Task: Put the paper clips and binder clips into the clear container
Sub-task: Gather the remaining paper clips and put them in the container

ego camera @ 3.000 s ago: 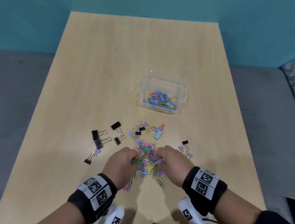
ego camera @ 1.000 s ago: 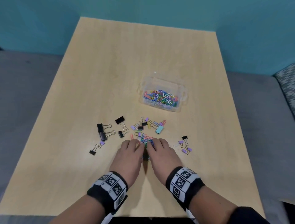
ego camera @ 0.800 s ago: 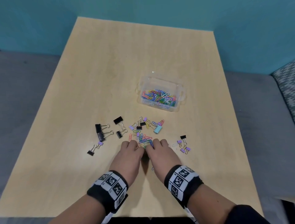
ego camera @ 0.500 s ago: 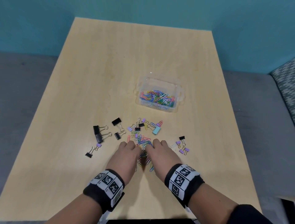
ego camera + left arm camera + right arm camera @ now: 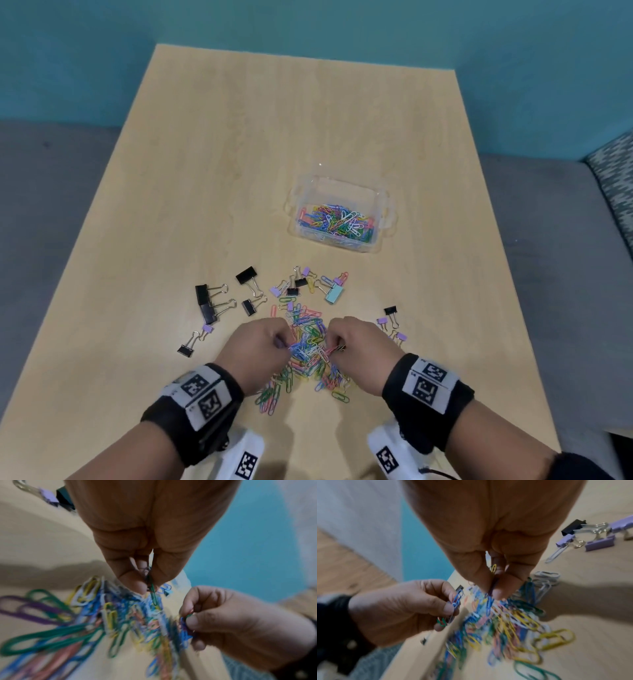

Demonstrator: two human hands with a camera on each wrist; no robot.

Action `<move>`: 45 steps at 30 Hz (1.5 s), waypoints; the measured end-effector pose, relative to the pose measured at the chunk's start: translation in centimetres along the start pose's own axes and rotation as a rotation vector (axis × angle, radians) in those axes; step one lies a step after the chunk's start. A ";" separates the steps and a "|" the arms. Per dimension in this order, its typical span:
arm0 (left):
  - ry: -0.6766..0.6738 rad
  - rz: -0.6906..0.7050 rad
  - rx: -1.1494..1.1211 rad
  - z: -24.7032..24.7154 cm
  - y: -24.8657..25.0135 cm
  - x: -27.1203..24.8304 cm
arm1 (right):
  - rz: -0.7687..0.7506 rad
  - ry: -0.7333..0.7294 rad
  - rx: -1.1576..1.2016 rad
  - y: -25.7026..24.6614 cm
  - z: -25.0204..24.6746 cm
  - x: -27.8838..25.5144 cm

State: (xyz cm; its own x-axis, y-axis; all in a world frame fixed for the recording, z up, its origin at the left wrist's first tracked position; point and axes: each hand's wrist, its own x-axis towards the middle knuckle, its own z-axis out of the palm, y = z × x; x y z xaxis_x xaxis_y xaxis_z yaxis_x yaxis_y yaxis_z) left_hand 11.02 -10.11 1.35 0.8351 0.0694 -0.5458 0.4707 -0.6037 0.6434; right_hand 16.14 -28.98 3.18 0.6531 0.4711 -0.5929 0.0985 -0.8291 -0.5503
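- While both my hands pinch small bunches of paper clips [image 5: 310, 346] out of the loose pile near the tabletop's [image 5: 239, 171] near edge, my left hand [image 5: 260, 346] grips a few between thumb and fingertips, one green clip dangling free; my right hand [image 5: 356, 346] pinches its own cluster.
- Since the dangling clip is barely caught, I judge it may drop on the way to the clear container [image 5: 340, 214], which sits toward the far right of the tabletop, already partly filled.
- Clips tangle; lifting could drag neighbours along and scatter them toward the near edge, where some could slide off.
- Binder clips [image 5: 215, 303] lie spread to the left, ahead and right of the pile; a careless sweep could knock them farther away.
- A hasty release above the container's low wall might bounce clips out.
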 end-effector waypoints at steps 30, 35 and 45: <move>0.214 0.392 0.351 -2.9 3.6 4.0 | -0.159 0.153 -0.701 4.6 -5.2 4.0; 0.038 0.611 0.722 2.9 2.7 3.0 | -0.139 0.166 -0.781 4.8 -3.0 3.2; 0.066 0.591 0.855 3.7 2.2 2.9 | -0.192 0.310 -0.721 4.5 0.7 -0.8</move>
State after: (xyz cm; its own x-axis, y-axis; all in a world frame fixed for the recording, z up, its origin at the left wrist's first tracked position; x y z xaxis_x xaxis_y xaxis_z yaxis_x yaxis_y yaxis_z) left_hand 13.40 -14.18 -0.86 0.8929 -0.3929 -0.2199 -0.3561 -0.9151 0.1891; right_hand 15.51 -32.86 0.77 0.7436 0.6081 -0.2779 0.6214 -0.7820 -0.0487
